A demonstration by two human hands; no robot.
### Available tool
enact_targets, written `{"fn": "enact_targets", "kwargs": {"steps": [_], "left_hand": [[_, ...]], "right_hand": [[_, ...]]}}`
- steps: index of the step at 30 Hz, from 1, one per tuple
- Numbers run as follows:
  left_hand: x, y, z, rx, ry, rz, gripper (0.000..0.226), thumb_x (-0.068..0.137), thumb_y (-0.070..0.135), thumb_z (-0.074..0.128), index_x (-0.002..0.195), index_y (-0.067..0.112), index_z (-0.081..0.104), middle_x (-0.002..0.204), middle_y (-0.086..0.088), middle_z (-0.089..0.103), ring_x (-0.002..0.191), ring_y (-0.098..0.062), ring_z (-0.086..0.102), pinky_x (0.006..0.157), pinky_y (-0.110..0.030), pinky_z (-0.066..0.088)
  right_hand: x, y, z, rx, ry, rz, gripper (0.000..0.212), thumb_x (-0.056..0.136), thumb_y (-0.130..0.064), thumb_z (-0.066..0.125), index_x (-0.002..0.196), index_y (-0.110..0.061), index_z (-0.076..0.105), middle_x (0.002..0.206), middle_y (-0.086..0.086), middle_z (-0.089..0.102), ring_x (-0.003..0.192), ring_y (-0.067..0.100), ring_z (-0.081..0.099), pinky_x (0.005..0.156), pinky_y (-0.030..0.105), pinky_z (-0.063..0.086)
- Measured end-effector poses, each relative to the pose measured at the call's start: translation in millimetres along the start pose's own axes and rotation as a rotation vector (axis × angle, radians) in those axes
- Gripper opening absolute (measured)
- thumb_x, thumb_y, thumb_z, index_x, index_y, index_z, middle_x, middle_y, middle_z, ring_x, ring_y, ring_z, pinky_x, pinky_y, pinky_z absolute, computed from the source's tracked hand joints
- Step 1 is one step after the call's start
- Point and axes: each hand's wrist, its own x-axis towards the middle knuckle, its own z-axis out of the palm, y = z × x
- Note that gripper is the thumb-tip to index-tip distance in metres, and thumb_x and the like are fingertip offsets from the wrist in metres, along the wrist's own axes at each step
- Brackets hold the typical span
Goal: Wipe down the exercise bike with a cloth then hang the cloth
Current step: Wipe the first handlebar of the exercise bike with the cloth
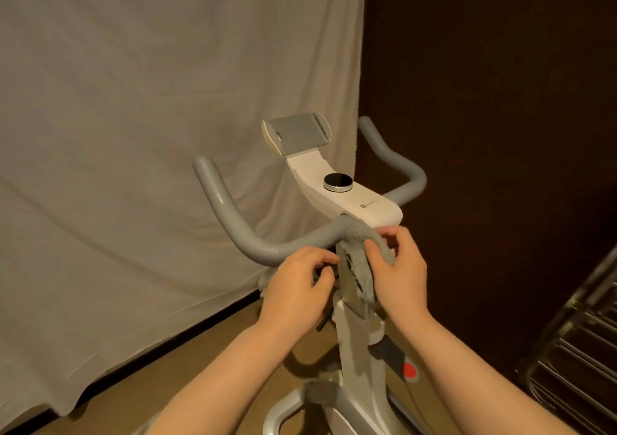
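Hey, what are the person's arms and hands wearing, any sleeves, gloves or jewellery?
Nothing visible. The left hand and right hand are bare, with no gloves, rings or watch showing. Both forearms are uncovered to the frame's bottom edge, so no sleeves appear.

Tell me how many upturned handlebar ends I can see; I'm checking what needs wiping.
2. The left grey handlebar end rises before the white sheet; the right grey handlebar end rises against the dark wall.
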Motion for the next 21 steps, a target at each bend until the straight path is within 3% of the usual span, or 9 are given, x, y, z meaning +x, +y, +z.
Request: {"fn": "enact_targets", "kwargs": {"steps": [5, 9, 14, 17, 21], "left_hand": [[23, 1, -9, 0.088, 0.109, 0.093, 0.024, 0.091, 0.012, 0.055, 0.105, 0.027, 0.067, 0.108, 0.015, 0.062, 0.107, -0.004, 0.051, 0.091, -0.02, 0.036], [29, -7, -19, 0.211, 0.191, 0.086, 0.023, 0.088, 0.015, 0.057, 0.105, 0.028, 0.067, 0.107, 0.016, 0.063, 0.104, -0.005, 0.052, 0.088, -0.017, 0.024], [21, -22, -22, 0.252, 0.215, 0.085, 0.022, 0.086, 0.015, 0.061, 0.101, 0.029, 0.067, 0.103, 0.018, 0.064, 0.099, -0.006, 0.054, 0.09, -0.02, 0.028], [16, -29, -17, 0.231, 0.251, 0.08, 0.02, 0.085, 0.013, 0.064, 0.098, 0.028, 0.068, 0.1, 0.018, 0.063, 0.099, -0.005, 0.054, 0.098, -0.024, 0.033], [17, -24, -8, 0.23, 0.294, 0.054, 0.02, 0.087, 0.015, 0.063, 0.1, 0.029, 0.068, 0.102, 0.019, 0.062, 0.102, -0.001, 0.053, 0.112, -0.028, 0.023]], "right_hand": [[22, -23, 17, -0.069, 0.043, -0.009, 0.027, 0.093, -0.032, 0.058, 0.12, -0.03, 0.052, 0.109, -0.008, 0.057, 0.09, 0.007, 0.057, 0.069, 0.027, 0.048], [14, -23, 38, -0.145, -0.087, -0.046, 0.033, 0.093, -0.035, 0.058, 0.125, -0.027, 0.054, 0.116, -0.007, 0.048, 0.097, 0.008, 0.054, 0.075, 0.022, 0.043], [24, -14, 30, -0.29, -0.115, -0.095, 0.035, 0.094, -0.037, 0.057, 0.128, -0.031, 0.055, 0.114, -0.008, 0.045, 0.089, 0.004, 0.048, 0.071, 0.023, 0.041], [17, -10, 28, -0.188, -0.115, -0.097, 0.03, 0.095, -0.032, 0.056, 0.125, -0.031, 0.057, 0.112, -0.012, 0.046, 0.092, 0.002, 0.05, 0.07, 0.016, 0.039], [22, -3, 25, -0.09, -0.156, -0.087, 0.022, 0.095, -0.027, 0.058, 0.116, -0.027, 0.062, 0.111, -0.011, 0.053, 0.098, 0.002, 0.053, 0.069, 0.008, 0.039]]}}
